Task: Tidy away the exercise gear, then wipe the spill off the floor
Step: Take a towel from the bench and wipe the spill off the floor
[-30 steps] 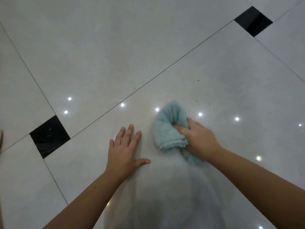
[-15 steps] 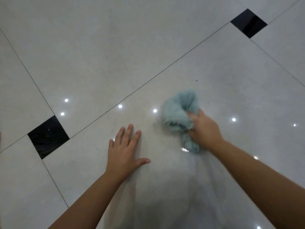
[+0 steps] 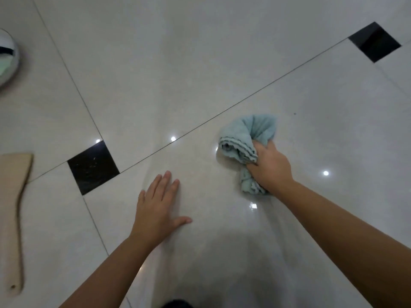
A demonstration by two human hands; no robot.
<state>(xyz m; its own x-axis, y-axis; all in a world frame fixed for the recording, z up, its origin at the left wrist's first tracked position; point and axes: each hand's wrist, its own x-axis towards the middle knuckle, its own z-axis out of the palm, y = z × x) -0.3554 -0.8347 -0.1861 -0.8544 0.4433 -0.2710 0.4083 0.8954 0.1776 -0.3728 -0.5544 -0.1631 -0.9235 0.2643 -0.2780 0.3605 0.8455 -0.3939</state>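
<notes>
- I see my right hand [image 3: 270, 167] gripping a light blue cloth [image 3: 246, 138]; the fingers [image 3: 259, 148] are curled shut around the bunched middle of the cloth, and it is pressed against the floor [image 3: 200, 63].
- The cloth bulges out ahead of these fingers in a rolled fold, and a smaller tail of it shows below the heel of the same hand, also on the floor.
- My left hand [image 3: 156, 207] lies flat on the floor, palm down; its fingers [image 3: 165, 182] are straight and slightly apart, the thumb stretched out toward the right hand, and they hold nothing.
- The two hands are apart, the cloth lying ahead of and to the right of the left fingers.
- The floor is pale glossy tile with thin dark joints; bright ceiling-light reflections dot it around both hands, one just below the cloth's tail.
- I cannot make out a distinct spill anywhere on the tile.
- A black inset tile [image 3: 93, 167] sits left of the left fingers, where the joint lines meet; a second black tile [image 3: 374, 42] lies far ahead of the right fingers.
- A pale wooden piece [image 3: 13, 218] with a small hole near its lower end lies at the far left edge, well away from both hands.
- A rounded shiny object [image 3: 6, 56] is partly visible at the upper left edge; I cannot identify it.
</notes>
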